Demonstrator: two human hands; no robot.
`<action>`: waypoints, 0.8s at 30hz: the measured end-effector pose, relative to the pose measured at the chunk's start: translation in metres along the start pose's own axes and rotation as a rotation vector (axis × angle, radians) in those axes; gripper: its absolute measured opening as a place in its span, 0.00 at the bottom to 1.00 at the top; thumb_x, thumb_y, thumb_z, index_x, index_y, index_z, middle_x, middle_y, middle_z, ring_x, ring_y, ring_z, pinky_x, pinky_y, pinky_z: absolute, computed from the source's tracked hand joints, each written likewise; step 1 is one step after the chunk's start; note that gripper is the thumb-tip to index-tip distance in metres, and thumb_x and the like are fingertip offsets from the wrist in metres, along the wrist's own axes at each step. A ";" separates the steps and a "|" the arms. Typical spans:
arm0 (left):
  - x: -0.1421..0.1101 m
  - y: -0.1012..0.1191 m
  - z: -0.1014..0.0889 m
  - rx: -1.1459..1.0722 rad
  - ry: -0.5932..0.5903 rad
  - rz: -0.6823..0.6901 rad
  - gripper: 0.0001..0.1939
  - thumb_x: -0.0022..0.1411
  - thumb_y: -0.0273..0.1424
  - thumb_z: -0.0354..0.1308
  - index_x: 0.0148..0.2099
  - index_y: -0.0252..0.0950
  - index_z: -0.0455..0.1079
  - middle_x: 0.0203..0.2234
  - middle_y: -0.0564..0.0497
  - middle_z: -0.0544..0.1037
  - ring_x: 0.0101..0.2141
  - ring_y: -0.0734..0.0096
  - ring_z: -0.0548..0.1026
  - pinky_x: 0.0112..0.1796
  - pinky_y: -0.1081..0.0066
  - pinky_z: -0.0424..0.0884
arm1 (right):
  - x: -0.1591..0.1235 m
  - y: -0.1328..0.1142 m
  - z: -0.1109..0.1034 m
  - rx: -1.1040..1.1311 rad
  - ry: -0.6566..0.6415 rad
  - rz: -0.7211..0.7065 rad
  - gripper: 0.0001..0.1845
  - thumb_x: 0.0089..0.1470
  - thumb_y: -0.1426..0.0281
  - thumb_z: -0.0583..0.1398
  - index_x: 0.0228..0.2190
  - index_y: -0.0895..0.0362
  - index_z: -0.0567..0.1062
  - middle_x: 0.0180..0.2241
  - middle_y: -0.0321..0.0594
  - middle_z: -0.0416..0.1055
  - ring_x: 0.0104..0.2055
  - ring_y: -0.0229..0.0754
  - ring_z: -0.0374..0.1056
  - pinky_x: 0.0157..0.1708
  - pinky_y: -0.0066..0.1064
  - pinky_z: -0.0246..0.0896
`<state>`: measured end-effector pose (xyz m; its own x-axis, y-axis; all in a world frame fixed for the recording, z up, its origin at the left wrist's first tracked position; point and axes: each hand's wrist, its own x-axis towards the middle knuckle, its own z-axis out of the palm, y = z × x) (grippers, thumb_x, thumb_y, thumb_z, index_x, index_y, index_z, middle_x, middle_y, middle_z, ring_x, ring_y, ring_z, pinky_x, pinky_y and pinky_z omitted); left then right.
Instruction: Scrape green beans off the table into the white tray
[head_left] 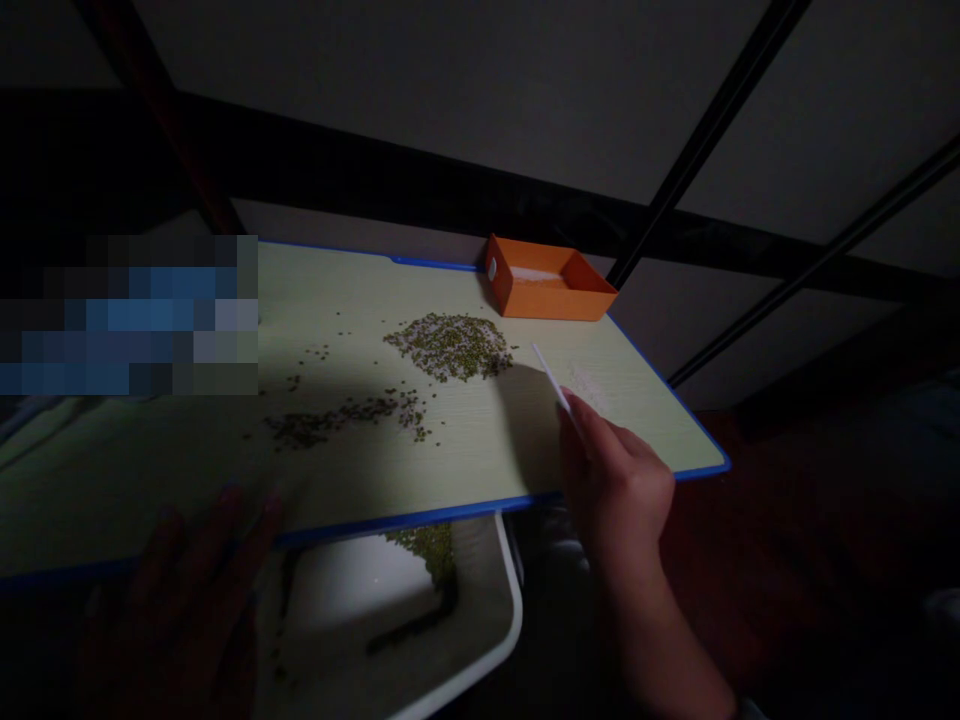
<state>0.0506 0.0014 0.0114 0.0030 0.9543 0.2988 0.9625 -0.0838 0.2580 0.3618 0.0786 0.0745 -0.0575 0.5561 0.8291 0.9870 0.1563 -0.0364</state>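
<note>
My right hand (619, 475) pinches a thin white stick (550, 372) over the right part of a pale tabletop (457, 475) with a blue rim. Just beyond the stick's tip lies a heap of small green beans (454, 345), with white grains among them. A looser streak of dark beans (330, 418) spreads to the left. In deep shadow, my left hand (195, 570) has its fingers stretched out at the table's near edge, and nothing shows in it. Whether it touches the tabletop is hard to make out.
An orange open box (559, 303) with white grains inside stands at the back right corner. Below the near edge is a white tub (480, 650) containing green beans. Fine white grains (589, 385) are scattered beside my right hand. A pixelated patch covers the left side.
</note>
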 end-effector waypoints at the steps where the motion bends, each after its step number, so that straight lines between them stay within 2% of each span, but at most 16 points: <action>1: 0.000 0.000 0.000 -0.001 -0.004 -0.010 0.36 0.64 0.34 0.41 0.70 0.62 0.31 0.73 0.57 0.48 0.72 0.51 0.47 0.67 0.29 0.47 | 0.001 0.004 0.001 -0.019 -0.002 0.029 0.15 0.64 0.71 0.56 0.44 0.59 0.81 0.27 0.44 0.81 0.24 0.43 0.75 0.23 0.33 0.64; 4: 0.000 0.001 0.001 -0.013 0.000 -0.041 0.36 0.64 0.34 0.40 0.69 0.63 0.32 0.73 0.61 0.46 0.72 0.52 0.47 0.67 0.31 0.47 | 0.001 0.014 0.005 -0.055 0.000 0.080 0.15 0.64 0.70 0.56 0.44 0.59 0.82 0.26 0.44 0.81 0.22 0.45 0.75 0.21 0.33 0.62; 6: 0.001 0.002 0.001 -0.025 0.040 -0.020 0.37 0.63 0.33 0.41 0.69 0.66 0.32 0.73 0.68 0.43 0.72 0.54 0.46 0.69 0.34 0.46 | 0.000 0.016 0.006 -0.055 0.028 0.088 0.14 0.63 0.70 0.57 0.44 0.58 0.81 0.27 0.44 0.81 0.23 0.45 0.75 0.21 0.33 0.63; 8: 0.003 0.003 0.001 -0.027 0.090 0.030 0.38 0.62 0.32 0.42 0.69 0.67 0.32 0.73 0.74 0.39 0.72 0.56 0.43 0.70 0.38 0.46 | -0.002 0.013 0.003 -0.011 0.080 0.086 0.13 0.63 0.71 0.57 0.45 0.56 0.80 0.29 0.44 0.82 0.27 0.45 0.77 0.26 0.33 0.67; 10: 0.004 0.003 0.000 -0.023 0.113 0.065 0.39 0.62 0.31 0.41 0.69 0.66 0.32 0.72 0.77 0.37 0.72 0.58 0.42 0.70 0.41 0.46 | -0.004 0.006 -0.003 0.106 0.111 0.071 0.13 0.61 0.74 0.58 0.45 0.54 0.79 0.32 0.42 0.82 0.32 0.44 0.79 0.33 0.33 0.71; 14: 0.003 0.003 0.000 -0.023 0.113 0.041 0.38 0.63 0.30 0.42 0.69 0.66 0.33 0.73 0.67 0.44 0.72 0.56 0.44 0.68 0.37 0.50 | -0.005 -0.010 -0.015 0.436 0.006 0.033 0.11 0.60 0.77 0.59 0.41 0.51 0.76 0.35 0.36 0.82 0.36 0.41 0.79 0.42 0.33 0.74; 18: 0.003 0.005 -0.001 -0.024 0.082 0.009 0.38 0.63 0.29 0.42 0.69 0.64 0.34 0.71 0.52 0.55 0.72 0.51 0.46 0.65 0.30 0.53 | -0.002 -0.019 -0.012 0.643 -0.125 -0.046 0.12 0.60 0.79 0.57 0.40 0.51 0.74 0.40 0.36 0.83 0.40 0.40 0.79 0.48 0.35 0.73; 24: 0.004 0.010 -0.003 0.005 0.101 0.014 0.38 0.64 0.28 0.43 0.69 0.62 0.35 0.71 0.51 0.56 0.72 0.52 0.45 0.65 0.31 0.53 | -0.003 -0.017 -0.009 0.789 -0.206 -0.059 0.12 0.60 0.79 0.57 0.40 0.51 0.74 0.40 0.36 0.83 0.43 0.41 0.79 0.52 0.40 0.71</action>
<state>0.0591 0.0031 0.0177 -0.0110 0.9194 0.3933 0.9638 -0.0950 0.2491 0.3463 0.0671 0.0777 -0.2083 0.6557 0.7258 0.5904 0.6759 -0.4412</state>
